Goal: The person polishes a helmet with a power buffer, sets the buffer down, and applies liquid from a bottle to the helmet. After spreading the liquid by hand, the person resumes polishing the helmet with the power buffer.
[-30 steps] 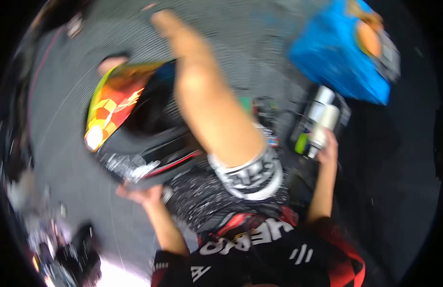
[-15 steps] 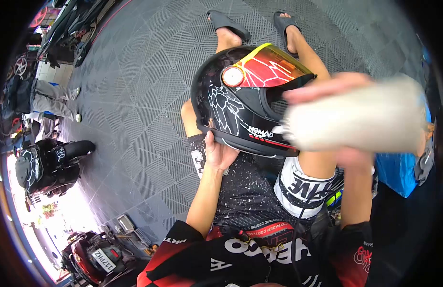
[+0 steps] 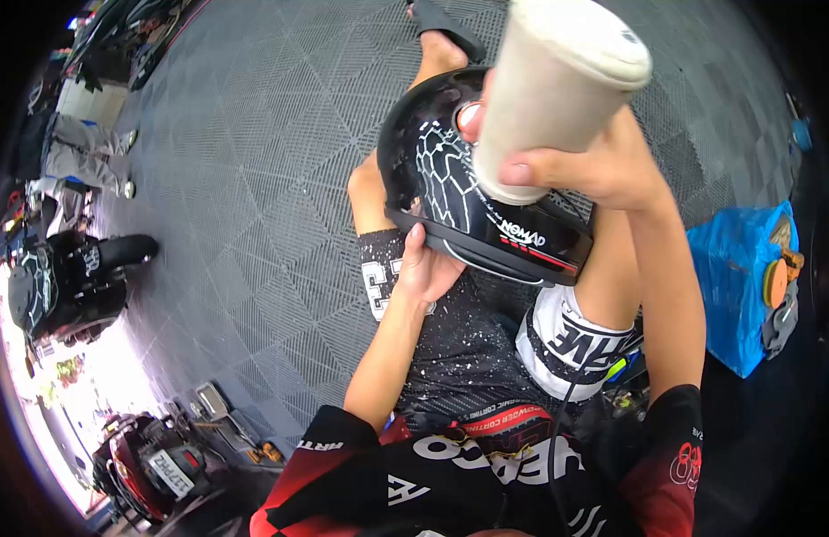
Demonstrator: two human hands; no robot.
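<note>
A black helmet [image 3: 486, 206] with white web-like lines and a "NOMAD" label rests on my lap. My left hand [image 3: 428, 268] supports its lower rim at the left, with the thumb up on the edge and the palm beneath. In my right hand [image 3: 566, 166] is a whitish cylindrical bottle [image 3: 562, 89], gripped near its lower end and held over the helmet's upper right side. The bottle hides the visor and most of the face opening. Fingers of my right hand show behind the bottle, by the round visor pivot.
A blue plastic bag [image 3: 732, 286] with cloths and an orange round pad stands at the right. Two motorcycles [image 3: 79, 282] [image 3: 150, 470] are at the left. A person in grey trousers [image 3: 92, 152] stands at the far left. Tools lie on the grey tiled floor [image 3: 262, 188].
My right hand has swung the bottle up and left, from beside the helmet's front to above it, and turned it more upright. My left hand keeps its hold on the helmet's rim.
</note>
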